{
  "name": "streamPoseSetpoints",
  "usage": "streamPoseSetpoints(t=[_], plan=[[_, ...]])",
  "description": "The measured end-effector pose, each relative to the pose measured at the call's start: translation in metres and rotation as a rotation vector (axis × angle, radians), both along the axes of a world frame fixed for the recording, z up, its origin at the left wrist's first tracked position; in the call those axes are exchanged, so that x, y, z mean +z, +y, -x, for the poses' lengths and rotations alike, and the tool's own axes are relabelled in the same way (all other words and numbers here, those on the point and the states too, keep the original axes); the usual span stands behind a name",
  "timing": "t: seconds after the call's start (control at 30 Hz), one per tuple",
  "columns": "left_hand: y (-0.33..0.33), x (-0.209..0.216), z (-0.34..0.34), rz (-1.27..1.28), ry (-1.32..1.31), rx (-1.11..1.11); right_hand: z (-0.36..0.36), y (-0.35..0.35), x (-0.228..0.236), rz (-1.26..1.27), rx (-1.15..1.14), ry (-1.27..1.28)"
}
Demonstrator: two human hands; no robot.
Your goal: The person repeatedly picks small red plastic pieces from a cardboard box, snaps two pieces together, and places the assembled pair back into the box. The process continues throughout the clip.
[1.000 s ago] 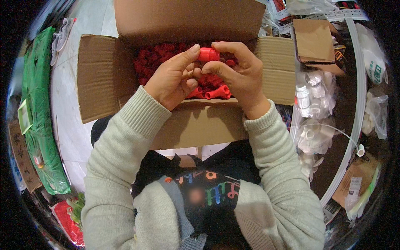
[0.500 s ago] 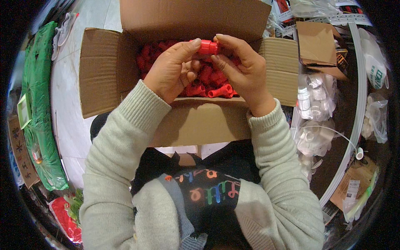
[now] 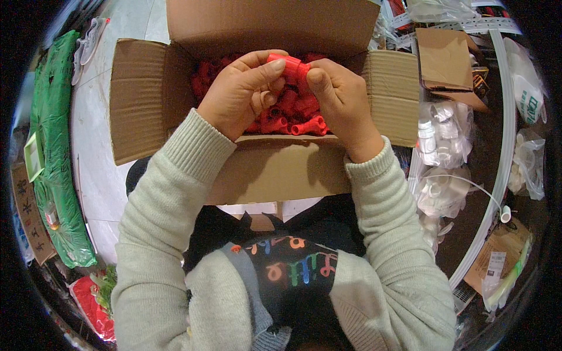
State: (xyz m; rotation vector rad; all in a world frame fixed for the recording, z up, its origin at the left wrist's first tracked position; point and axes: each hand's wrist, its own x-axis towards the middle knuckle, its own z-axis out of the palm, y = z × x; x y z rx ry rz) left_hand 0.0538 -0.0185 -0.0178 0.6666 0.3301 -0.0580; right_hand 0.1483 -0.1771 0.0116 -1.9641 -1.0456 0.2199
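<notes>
We note left hand (image 3: pixel 235 92) pinching red cylindrical plastic fitting (image 3: pixel 290 64), right hand (image 3: pixel 344 96) gripping its other end, above open brown cardboard box (image 3: pixel 281 174) of red tubular pieces (image 3: pixel 310 125).

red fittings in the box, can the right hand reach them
Probably yes: the box is open and the right hand hangs over the red fittings, though its fingers are on another red piece.

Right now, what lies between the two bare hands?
In the head view, a red, tubular, plastic-looking fitting, held at one end by the left hand, the other by the right hand.
</notes>
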Motion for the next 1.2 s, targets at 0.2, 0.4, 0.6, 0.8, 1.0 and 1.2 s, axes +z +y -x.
streamPoseSetpoints(t=[0.2, 0.4, 0.6, 0.8, 1.0, 1.2], plan=[[0.001, 0.001, -0.002, 0.007, 0.019, 0.043, 0.002, -0.001, 0.005, 0.086, 0.224, -0.074], [0.007, -0.001, -0.001, 0.055, -0.005, 0.022, 0.009, -0.009, 0.014, -0.165, 0.261, 0.06], [0.001, 0.009, 0.002, -0.037, 0.029, 0.024, -0.011, -0.004, -0.013, -0.062, -0.044, -0.013], [0.008, -0.007, 0.0, 0.046, -0.067, -0.036, -0.001, -0.003, 0.004, -0.12, 0.096, -0.085], [0.004, 0.003, 0.0, -0.066, 0.057, 0.027, -0.003, -0.001, -0.001, -0.16, 0.009, -0.017], [0.014, 0.0, 0.003, -0.043, -0.047, -0.072, -0.011, 0.002, -0.012, 0.005, -0.029, -0.117]])
